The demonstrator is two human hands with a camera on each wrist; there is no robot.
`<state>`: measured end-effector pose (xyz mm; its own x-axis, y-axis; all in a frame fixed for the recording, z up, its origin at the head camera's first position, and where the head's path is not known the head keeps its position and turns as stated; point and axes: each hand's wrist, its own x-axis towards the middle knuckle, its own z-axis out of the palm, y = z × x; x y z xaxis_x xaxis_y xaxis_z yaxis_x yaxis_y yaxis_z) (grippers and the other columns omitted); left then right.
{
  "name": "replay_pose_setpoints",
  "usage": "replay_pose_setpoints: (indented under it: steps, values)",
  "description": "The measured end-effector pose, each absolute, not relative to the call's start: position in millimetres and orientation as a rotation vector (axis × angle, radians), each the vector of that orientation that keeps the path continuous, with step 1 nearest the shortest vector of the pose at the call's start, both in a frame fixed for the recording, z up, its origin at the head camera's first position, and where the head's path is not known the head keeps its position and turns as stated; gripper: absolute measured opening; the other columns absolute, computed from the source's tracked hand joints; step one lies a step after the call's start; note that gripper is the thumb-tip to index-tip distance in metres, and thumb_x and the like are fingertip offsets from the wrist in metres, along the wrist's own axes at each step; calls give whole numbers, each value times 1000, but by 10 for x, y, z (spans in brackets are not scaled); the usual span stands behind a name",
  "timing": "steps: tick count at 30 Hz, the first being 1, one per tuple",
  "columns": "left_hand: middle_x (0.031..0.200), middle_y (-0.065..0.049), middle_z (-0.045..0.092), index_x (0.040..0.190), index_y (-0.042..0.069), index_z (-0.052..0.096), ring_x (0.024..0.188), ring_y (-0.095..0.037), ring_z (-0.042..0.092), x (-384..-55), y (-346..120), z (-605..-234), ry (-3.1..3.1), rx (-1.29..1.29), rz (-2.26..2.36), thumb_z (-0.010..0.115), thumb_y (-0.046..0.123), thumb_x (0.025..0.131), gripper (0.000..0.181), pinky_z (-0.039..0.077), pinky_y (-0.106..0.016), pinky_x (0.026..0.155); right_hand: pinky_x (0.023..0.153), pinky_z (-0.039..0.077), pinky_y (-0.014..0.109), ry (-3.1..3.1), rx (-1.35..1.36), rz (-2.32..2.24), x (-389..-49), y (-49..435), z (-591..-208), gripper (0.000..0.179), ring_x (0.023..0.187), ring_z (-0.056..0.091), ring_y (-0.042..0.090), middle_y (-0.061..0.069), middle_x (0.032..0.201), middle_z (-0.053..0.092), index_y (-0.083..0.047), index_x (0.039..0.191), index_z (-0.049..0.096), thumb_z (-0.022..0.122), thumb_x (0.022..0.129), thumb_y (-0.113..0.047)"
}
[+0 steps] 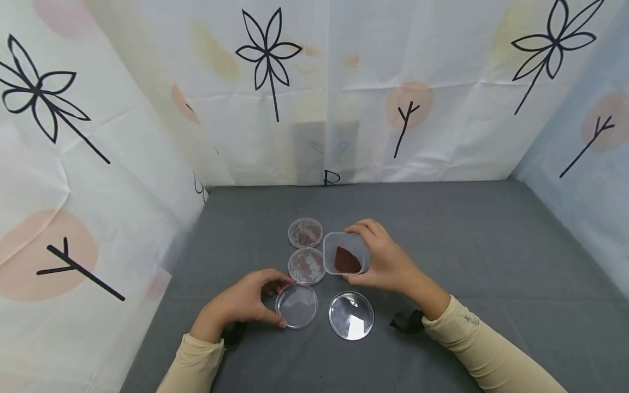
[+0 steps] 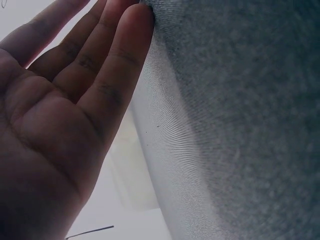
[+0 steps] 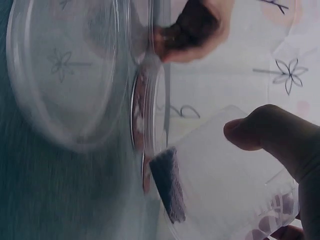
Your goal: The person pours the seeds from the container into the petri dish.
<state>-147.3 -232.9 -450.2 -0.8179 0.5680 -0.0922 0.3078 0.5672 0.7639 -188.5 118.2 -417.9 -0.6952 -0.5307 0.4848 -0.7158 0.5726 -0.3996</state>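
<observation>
On a grey cloth table (image 1: 491,256), the right hand (image 1: 385,259) grips a clear square plastic container (image 1: 345,252), tilted, with reddish-brown powder (image 1: 346,260) gathered inside. Just left of it lie two petri dishes dusted with powder, the far one (image 1: 305,233) and the near one (image 1: 307,266) almost touching. The left hand (image 1: 243,301) curls round the rim of an empty petri dish (image 1: 296,306) nearer the person. To its right lies a clear round lid (image 1: 351,315). A white floral-printed sheet (image 1: 344,93) backs the table.
</observation>
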Motion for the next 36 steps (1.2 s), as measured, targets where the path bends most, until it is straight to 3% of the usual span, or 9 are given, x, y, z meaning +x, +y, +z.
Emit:
replay_pose_setpoints:
  steps: [5,9,16,25,36]
  values:
    - [122,3,71,134,15,70,106,-15,65,-1457,-2332,-4507,2471,706,1120,104,34,65,80,56,-31,96,88,61,41,-2465,1095,760,-1832,1006,-4229,87,124,54,26,9,133,56,-7,138,60,99,64,-31]
    - [122,2,71,134,15,70,106,-15,66,-1450,-2340,-4524,2467,706,1125,104,36,65,80,56,-30,95,87,61,39,-2434,1165,725,-1783,875,-4239,87,123,54,26,10,133,56,-6,137,60,100,63,-28]
    - [123,2,71,135,16,69,106,-15,65,-1466,-2356,-4525,2466,722,1111,103,39,67,79,57,-32,95,98,57,41,-2330,1244,598,-1733,707,-4222,86,121,57,27,10,130,59,-6,137,62,99,62,-26]
    - [123,1,70,137,17,69,107,-16,65,-1456,-2343,-4529,2452,718,1129,102,39,68,80,57,-33,95,101,53,50,-2253,1318,415,-1664,587,-4220,97,122,57,28,8,133,59,-12,144,60,103,61,-36]
    - [128,-3,71,138,14,68,108,-18,66,-1465,-2353,-4516,2427,726,1165,102,36,69,80,57,-33,95,107,51,47,-2200,1425,364,-1677,523,-4246,100,128,57,28,9,140,61,-6,146,59,105,62,-35]
